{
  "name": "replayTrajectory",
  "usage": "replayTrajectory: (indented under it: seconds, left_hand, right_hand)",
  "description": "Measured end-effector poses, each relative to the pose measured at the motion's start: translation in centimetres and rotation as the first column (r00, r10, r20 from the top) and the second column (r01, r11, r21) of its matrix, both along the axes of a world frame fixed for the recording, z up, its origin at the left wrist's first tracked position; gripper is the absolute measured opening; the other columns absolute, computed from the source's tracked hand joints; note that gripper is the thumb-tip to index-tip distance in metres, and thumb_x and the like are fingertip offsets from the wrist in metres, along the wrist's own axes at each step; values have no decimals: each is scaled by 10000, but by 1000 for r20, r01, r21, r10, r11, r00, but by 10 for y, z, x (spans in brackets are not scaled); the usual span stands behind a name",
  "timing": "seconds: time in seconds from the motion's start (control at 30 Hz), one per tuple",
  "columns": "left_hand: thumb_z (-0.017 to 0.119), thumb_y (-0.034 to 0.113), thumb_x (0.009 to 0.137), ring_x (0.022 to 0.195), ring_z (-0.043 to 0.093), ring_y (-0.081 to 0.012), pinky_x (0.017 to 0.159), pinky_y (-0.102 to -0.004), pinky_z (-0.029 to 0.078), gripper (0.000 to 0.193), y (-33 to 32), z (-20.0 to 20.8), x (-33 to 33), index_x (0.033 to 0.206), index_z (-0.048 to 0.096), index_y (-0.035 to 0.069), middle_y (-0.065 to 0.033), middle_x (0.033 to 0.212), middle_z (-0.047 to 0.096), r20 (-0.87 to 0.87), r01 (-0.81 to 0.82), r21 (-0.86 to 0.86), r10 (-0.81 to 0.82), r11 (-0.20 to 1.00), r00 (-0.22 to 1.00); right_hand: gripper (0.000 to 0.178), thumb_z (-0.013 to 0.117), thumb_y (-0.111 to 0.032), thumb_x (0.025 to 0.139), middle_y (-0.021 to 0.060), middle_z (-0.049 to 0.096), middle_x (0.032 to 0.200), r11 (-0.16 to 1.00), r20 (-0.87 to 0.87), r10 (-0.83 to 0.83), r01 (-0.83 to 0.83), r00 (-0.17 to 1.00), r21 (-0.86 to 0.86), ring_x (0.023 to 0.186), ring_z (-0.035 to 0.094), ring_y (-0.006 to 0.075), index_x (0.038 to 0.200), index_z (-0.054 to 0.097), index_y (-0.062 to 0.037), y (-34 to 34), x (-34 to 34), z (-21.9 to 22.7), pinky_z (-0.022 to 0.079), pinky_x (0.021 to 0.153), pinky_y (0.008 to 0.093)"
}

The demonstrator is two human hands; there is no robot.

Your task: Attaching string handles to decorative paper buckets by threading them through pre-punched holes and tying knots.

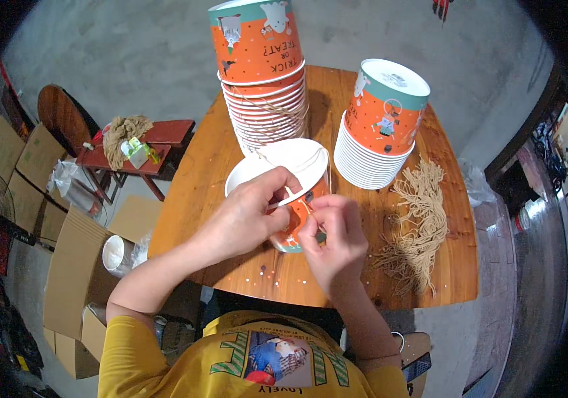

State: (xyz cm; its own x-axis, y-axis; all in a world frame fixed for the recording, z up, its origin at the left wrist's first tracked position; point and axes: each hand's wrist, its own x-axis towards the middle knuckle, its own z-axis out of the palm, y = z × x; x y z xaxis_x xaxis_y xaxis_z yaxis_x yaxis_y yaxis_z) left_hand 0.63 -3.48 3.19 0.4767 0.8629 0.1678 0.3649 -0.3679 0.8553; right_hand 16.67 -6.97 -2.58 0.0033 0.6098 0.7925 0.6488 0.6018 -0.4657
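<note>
A paper bucket (293,237), orange with a teal band and a white inside, is tilted over the wooden table in front of me. My left hand (254,204) grips its rim, thumb outside and fingers reaching in. Thin tan cord (329,178) runs across the mouth and down the right side. Against that outer wall, my right hand (334,237) is closed in a pinch on the cord; its fingers partly cover the end. Behind stands a tall stack of nested buckets (264,109) with cords hanging from the rims. A shorter upside-down stack (375,149) is to its right.
A loose bundle of tan cords (423,222) lies at the right of the wooden table (231,273). Small pale dots are scattered near its front edge. Cardboard boxes (72,272) stand on the floor at left, near a red bench (165,132) bearing more cord.
</note>
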Motion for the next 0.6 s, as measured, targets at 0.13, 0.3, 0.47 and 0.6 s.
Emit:
replayTrajectory:
  seconds: [0.13,0.3,0.47,0.6]
  left_hand:
    - [537,-4,819,711,612,-146,638,-310,517,311,-1,-2,-2,1129,544,3,-109,810,606,-42,-2,53,4,999,999]
    - [537,13,825,732,627,-168,660,-315,521,314,0,-9,-2,1137,576,4,-119,856,605,-51,24,148,-16,989,999]
    - [540,49,865,861,635,-209,755,-322,510,262,0,-3,-1,1115,592,-11,-133,884,612,-62,104,-40,-106,994,992]
    - [538,79,907,917,626,-223,810,-318,483,211,10,-20,-2,1087,588,-17,-136,897,619,-75,142,-115,-151,983,986]
  right_hand:
    - [210,673,11,726,96,566,939,1000,-4,-1,1,1000,2,775,615,261,832,504,-54,1,-3,-2,521,625,354]
    - [199,679,6,732,91,560,946,999,-1,-33,33,999,-3,783,619,257,843,525,-53,1,-3,-4,520,631,350]
    - [197,693,-5,734,89,558,953,998,26,-58,58,998,-31,787,621,255,852,542,-51,-1,2,-9,519,643,350]
    - [190,699,-12,752,93,558,944,995,36,-53,55,998,-86,789,616,265,873,557,-47,-3,3,-17,513,650,360]
